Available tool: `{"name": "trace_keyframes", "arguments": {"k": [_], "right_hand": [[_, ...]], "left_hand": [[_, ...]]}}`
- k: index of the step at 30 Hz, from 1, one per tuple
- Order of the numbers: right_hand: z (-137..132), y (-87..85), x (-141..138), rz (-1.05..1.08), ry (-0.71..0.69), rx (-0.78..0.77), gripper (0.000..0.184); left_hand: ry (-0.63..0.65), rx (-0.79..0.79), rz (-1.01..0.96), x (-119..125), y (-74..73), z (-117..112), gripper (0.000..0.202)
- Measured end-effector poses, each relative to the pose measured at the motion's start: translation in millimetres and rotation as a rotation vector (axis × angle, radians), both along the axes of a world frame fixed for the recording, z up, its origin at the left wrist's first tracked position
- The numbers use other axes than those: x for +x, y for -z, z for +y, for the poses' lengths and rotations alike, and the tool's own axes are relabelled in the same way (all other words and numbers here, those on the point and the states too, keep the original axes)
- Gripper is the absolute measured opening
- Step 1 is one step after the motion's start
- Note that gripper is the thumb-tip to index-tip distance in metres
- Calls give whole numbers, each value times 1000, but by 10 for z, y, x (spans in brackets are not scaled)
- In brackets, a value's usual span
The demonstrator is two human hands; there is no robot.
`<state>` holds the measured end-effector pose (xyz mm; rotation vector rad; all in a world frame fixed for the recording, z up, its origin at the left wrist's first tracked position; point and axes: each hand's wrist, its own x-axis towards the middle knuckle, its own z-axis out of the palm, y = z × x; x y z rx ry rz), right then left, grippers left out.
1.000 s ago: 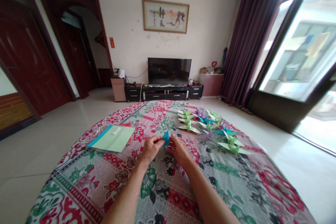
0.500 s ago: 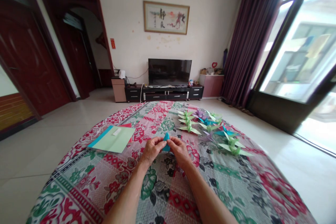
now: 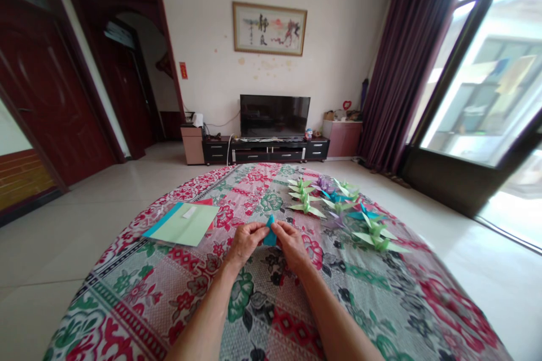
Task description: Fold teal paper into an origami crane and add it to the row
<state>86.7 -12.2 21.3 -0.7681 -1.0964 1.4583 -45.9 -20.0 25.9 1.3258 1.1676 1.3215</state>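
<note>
A small piece of folded blue paper (image 3: 270,232) is pinched between both hands above the table, its pointed tip upward. My left hand (image 3: 247,242) grips its left edge with thumb and fingers. On the opposite edge, my right hand (image 3: 291,243) pinches it in the same way. The fingertips hide part of the paper's sides. To the right lie several folded paper cranes in green, purple and blue, among them a green crane (image 3: 305,207) and a blue crane (image 3: 365,213).
A stack of paper sheets (image 3: 186,225), light green on top with blue and red beneath, lies on the left of the round table. A flowered tablecloth (image 3: 203,304) covers the table. Beyond it stand a low TV cabinet (image 3: 271,152) and a television (image 3: 275,115).
The thumbs have drawn slightly apart, and more of the blue paper shows between them. Both hands still hold it in nearly the same place.
</note>
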Motion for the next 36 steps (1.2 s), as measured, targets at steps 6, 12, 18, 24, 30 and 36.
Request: {"name": "trace_keyframes", "arguments": {"k": [6,12,18,24,30,36], "right_hand": [[64,58,30,-47,11,10,32],[125,145,46,-137,46,83,32],[97,131,37,-108,-72,119,30],[108,132,32,-72,-69,109,30],[55,65,11,-38,-134,97,27],[100,127,19,16,-91,22,28]], "left_hand": [[13,-4,3,-2,-22,-8,29],[-8,15,35,12,-38,-23,26],[-101,25,10,7,-11,10,23],[-41,24,-3,-9,32,28,23],[-70,-11,-38,8,31,37,28],[-13,-78,-44,3,41,40,36]]}}
